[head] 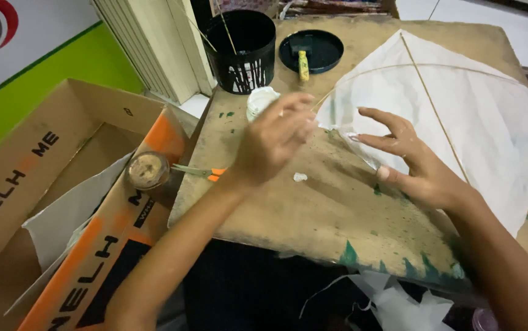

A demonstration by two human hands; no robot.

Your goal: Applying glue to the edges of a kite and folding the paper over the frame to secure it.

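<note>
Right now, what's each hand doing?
Left hand: fingers pinched at the white kite's left corner; blurred, grip cannot be told.
Right hand: open, fingers spread over the kite's edge, holding nothing.

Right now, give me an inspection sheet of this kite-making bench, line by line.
Surface: worn brown board table, green paint marks along its edges.
Job's things: white paper kite with thin stick frame, lying flat.
Clutter: black bucket, black round lid with yellow tube, white wad, brown spool.
Hands: left hand raised at the kite's corner; right hand spread over the paper.
Cables: nothing seen.
Surroundings: open orange cardboard box, green wall.
</note>
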